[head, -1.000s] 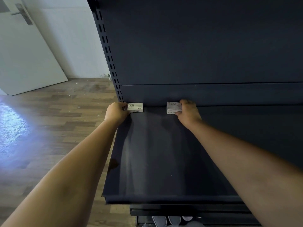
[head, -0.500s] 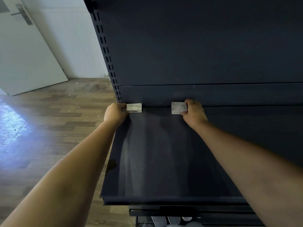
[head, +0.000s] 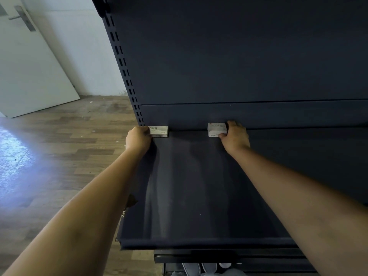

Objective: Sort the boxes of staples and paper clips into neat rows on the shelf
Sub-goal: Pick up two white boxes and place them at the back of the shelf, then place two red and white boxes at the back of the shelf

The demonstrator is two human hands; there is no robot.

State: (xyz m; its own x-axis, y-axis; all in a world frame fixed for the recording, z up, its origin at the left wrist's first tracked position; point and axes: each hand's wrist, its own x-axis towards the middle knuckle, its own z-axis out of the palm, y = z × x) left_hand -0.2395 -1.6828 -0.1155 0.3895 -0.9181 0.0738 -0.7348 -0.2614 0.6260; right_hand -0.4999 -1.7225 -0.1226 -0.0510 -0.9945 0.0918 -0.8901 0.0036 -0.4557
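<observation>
A white door (head: pixel 29 62) leans left of the dark shelf (head: pixel 199 196) (wood floor below). Left hand (head: pixel 138 138) grips the staples box (head: pixel 160 131); right hand (head: pixel 236 137) grips the paper clips box (head: pixel 216 129).

Both arms extended forward; left hand (head: pixel 138 137) and right hand (head: pixel 235 136) with fingers curled, each gripping a small box.

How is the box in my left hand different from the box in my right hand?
The staples box sits in the shelf's back-left corner; the paper clip box sits further right. The left hand grips the staples box's left end; the right hand grips the paper clip box's right end. Both are small, white, against the back panel.
</observation>
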